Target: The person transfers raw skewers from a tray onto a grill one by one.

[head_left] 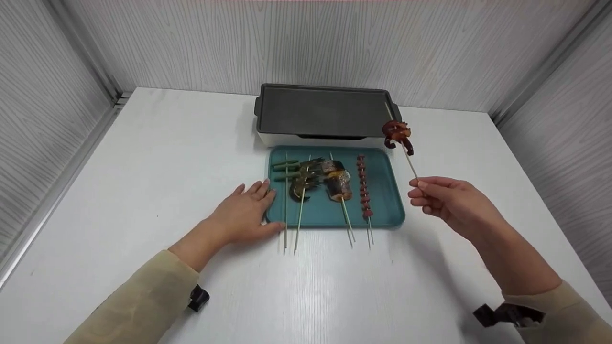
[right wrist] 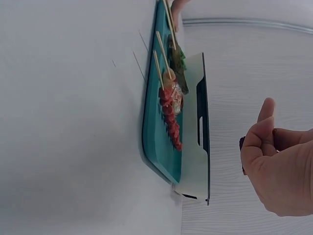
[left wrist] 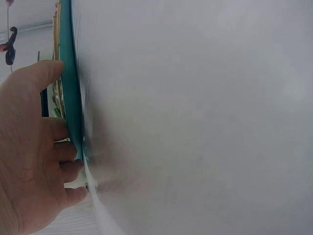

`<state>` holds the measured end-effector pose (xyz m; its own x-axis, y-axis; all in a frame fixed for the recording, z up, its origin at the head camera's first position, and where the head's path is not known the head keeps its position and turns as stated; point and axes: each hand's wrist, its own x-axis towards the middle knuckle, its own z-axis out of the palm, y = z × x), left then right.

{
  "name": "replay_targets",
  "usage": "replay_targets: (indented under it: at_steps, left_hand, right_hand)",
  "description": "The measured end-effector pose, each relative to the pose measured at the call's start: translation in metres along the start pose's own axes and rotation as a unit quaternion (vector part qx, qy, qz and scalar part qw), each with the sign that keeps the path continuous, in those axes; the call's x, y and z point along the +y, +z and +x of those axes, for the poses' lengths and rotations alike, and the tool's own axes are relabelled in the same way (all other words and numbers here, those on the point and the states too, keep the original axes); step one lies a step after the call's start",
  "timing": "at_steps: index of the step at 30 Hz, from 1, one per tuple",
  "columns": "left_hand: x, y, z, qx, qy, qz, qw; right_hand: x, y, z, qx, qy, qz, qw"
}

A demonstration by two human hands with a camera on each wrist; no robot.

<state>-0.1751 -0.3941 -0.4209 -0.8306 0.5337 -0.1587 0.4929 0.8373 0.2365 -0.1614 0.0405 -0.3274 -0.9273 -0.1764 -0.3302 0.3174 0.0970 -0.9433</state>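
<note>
In the head view my right hand (head_left: 459,203) pinches the bare lower end of a wooden skewer between thumb and fingers. That skewer carries dark red-brown curled pieces that look like octopus (head_left: 398,134), raised at the grill's right end. My left hand (head_left: 244,212) lies at the left front corner of a teal tray (head_left: 389,191), fingers extended against its side and thumb at the front rim. On the tray lie a green vegetable skewer (head_left: 286,174), a shrimp skewer (head_left: 301,186), a chunky fish-like skewer (head_left: 338,184) and a red meat skewer (head_left: 364,191).
Directly behind the tray stands a flat electric grill (head_left: 320,112) with a dark plate and a pale body. Several skewer sticks overhang the tray's front edge. The white table (head_left: 191,157) is bordered by pale wood-grain walls (head_left: 325,48) at the back and sides.
</note>
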Motion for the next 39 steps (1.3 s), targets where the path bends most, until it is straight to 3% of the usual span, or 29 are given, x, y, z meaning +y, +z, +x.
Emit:
replay_targets:
  at_steps: [16, 29, 39]
  left_hand:
    - [-0.002, 0.002, 0.0, -0.001, -0.004, 0.0, 1.0]
    - [0.0, 0.002, -0.001, 0.002, -0.005, -0.006, 1.0]
    - [0.0, 0.002, 0.0, -0.004, -0.011, -0.006, 0.9999]
  right_hand:
    - [-0.032, -0.001, 0.06, 0.011, -0.001, 0.027, 0.9996]
    - [-0.029, 0.0, 0.11, 0.023, 0.013, 0.023, 0.9994]
    - [-0.023, 0.0, 0.131, 0.029, 0.027, 0.017, 0.9991]
